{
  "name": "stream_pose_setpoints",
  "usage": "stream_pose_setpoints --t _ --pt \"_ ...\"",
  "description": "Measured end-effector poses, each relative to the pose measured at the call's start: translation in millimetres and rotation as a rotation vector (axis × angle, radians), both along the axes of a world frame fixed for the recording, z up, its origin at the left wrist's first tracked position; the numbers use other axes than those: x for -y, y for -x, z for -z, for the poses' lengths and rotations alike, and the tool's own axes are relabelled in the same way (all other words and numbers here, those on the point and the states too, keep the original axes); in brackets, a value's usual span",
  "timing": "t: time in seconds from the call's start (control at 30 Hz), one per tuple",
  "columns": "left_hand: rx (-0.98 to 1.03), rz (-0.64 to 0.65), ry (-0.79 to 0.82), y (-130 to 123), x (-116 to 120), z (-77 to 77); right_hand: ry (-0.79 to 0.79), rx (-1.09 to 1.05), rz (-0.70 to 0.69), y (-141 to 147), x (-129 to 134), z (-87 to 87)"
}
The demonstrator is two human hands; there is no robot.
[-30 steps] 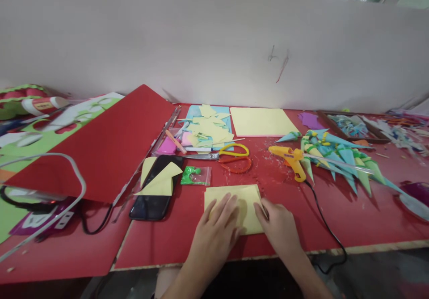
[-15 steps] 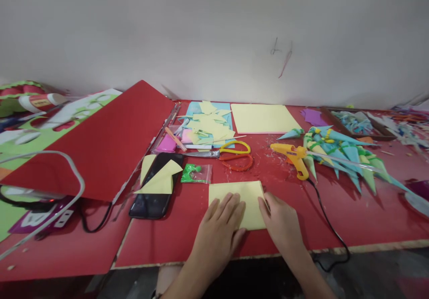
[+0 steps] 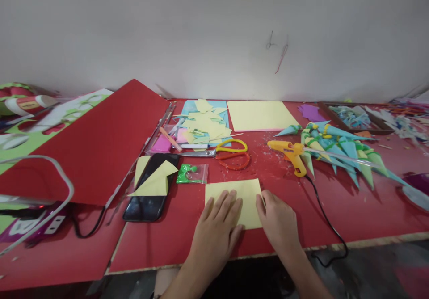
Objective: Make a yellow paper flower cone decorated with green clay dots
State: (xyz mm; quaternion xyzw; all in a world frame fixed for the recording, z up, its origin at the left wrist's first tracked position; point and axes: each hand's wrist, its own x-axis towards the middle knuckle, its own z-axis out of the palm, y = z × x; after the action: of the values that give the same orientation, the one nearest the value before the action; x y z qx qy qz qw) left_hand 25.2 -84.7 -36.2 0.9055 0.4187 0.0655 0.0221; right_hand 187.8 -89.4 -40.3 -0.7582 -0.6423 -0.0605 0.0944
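A pale yellow sheet of paper [image 3: 250, 200] lies at the front of the red table, its right edge looking folded. My left hand [image 3: 217, 227] is spread flat on its left half, palm down with the fingers pointing away from me. At the right edge of the paper, my right hand [image 3: 276, 216] is closed, thumb and curled forefinger pressed on that edge. Its other fingers are partly hidden. Just beyond the paper are scissors [image 3: 233, 155] with yellow and red handles and a small plastic bag [image 3: 192, 174] with green bits.
A phone [image 3: 147, 207] with yellow scraps on it lies to the left, by a large red board [image 3: 110, 142]. Yellow offcuts [image 3: 208, 124] and a yellow stack [image 3: 263, 115] are at the back. To the right are a glue gun [image 3: 291, 156] with its cord and blue-green paper cones [image 3: 348, 149].
The view has shifted slightly, so the table things sit a little further left. My right hand has slid slightly nearer me along the paper's edge; my left hand stays flat on it.
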Motion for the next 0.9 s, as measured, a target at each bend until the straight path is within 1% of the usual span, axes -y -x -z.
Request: stream_pose_setpoints --t 0.33,0.6,0.9 --pt "-0.013 -0.004 -0.036 -0.8 -2.5 -0.6 0.1 -0.07 0.05 0.6 -5.6 -6.3" --pt "-0.008 -0.007 -0.033 -0.8 -3.3 -1.5 0.081 -0.141 0.058 -1.1 -4.4 -6.1" --pt "-0.022 -0.016 -0.04 -0.6 -3.2 -0.1 0.065 -0.089 0.068 -2.2 -6.1 -6.3"
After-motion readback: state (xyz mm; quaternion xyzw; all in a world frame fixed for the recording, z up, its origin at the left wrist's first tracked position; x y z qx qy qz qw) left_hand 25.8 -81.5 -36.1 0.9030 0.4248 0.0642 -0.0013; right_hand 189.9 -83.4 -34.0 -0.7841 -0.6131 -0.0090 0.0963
